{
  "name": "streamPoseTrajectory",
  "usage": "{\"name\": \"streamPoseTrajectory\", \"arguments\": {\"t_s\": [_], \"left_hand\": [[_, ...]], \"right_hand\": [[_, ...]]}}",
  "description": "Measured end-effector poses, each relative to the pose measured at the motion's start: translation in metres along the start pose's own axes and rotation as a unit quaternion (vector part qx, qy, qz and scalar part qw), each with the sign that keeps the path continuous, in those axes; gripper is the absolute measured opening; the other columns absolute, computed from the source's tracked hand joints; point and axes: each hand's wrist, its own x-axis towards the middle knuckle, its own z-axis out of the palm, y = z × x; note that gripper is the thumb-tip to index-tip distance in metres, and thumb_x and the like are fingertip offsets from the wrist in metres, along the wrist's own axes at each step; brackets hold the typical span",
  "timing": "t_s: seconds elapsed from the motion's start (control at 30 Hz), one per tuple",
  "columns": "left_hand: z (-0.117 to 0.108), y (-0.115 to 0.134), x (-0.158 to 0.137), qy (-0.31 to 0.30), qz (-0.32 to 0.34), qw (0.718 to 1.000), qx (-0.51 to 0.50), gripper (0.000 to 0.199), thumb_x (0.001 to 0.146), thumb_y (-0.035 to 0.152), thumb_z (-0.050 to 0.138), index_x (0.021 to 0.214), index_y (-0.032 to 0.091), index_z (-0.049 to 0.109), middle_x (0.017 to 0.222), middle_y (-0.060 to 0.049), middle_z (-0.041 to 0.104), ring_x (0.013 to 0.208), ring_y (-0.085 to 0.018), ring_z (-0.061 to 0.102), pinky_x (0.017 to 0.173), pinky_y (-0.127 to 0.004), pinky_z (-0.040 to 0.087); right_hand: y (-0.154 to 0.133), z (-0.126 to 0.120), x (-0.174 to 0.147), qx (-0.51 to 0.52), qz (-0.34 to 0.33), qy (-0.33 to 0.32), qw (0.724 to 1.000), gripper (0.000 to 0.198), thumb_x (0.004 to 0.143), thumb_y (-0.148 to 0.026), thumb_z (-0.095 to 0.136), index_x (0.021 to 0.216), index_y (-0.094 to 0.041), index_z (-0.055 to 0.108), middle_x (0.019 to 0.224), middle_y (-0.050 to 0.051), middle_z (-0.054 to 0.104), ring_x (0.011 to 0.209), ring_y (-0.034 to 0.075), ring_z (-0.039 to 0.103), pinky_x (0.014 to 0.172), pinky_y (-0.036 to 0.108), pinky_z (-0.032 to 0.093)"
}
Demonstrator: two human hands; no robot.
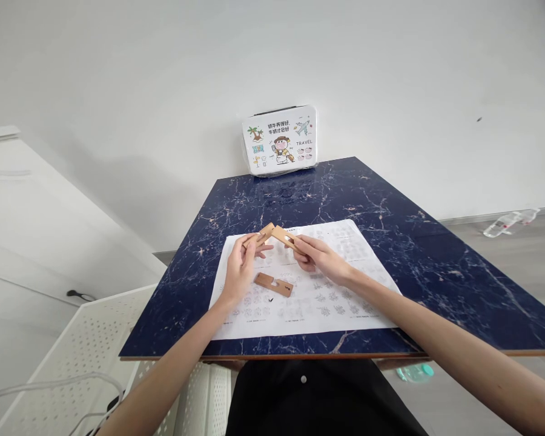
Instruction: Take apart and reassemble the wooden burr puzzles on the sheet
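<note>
Left block (pixel 267 232): pinched, left hand (pixel 240 266)
Right block (pixel 279 234): pinched, right hand (pixel 321 257)
Third block (pixel 282 289): on sheet (pixel 263 330)
Risk: slack pinch could drop one

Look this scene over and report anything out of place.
Two things on the floor: a clear plastic item lies by the wall, right of the table, and a turquoise-capped bottle lies below its near edge. Both look discarded. The wooden piece on the paper is notched, apparently by design.
</note>
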Motion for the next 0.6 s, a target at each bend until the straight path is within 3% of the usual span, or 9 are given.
{"name": "streamPoseTrajectory", "arguments": {"t_s": [0.1,0.2,0.47,0.6], "left_hand": [[0.0003,0.0036,0.0002,-0.011,-0.024,0.999,-0.031,0.031,0.108,0.044,0.053,0.125,0.018,0.055,0.127,-0.015,0.072,0.095,-0.025,0.08,0.075,-0.033,0.061],[-0.0003,0.0046,0.0005,-0.035,-0.045,0.996,-0.063,0.032,0.107,0.044,0.055,0.125,0.017,0.055,0.131,-0.017,0.07,0.092,-0.024,0.08,0.077,-0.034,0.061],[0.0,0.0077,0.0002,-0.08,-0.072,0.991,-0.08,0.038,0.106,0.048,0.056,0.129,0.017,0.058,0.14,-0.019,0.064,0.098,-0.026,0.079,0.086,-0.039,0.062],[0.0004,0.0063,-0.0014,-0.091,-0.05,0.994,-0.042,0.037,0.107,0.048,0.053,0.13,0.018,0.059,0.137,-0.017,0.066,0.096,-0.024,0.078,0.086,-0.038,0.062]], "right_hand": [[-0.0012,-0.0016,0.0005,0.014,-0.013,0.049,0.999,0.039,0.101,-0.062,0.058,0.099,-0.022,0.055,0.073,-0.006,0.037,0.053,0.009,0.031,0.052,0.029,0.022],[-0.0017,-0.0016,0.0004,0.0,-0.025,0.089,0.996,0.039,0.101,-0.062,0.057,0.104,-0.024,0.056,0.078,-0.005,0.04,0.055,0.01,0.034,0.052,0.029,0.025],[-0.0022,0.0013,-0.0006,-0.069,-0.041,0.043,0.996,0.036,0.105,-0.059,0.051,0.097,-0.025,0.06,0.087,0.0,0.049,0.064,0.014,0.043,0.057,0.032,0.037],[0.0006,-0.0014,0.0008,-0.084,-0.046,0.061,0.994,0.037,0.105,-0.059,0.051,0.098,-0.025,0.063,0.085,0.001,0.05,0.064,0.014,0.043,0.057,0.032,0.038]]}}
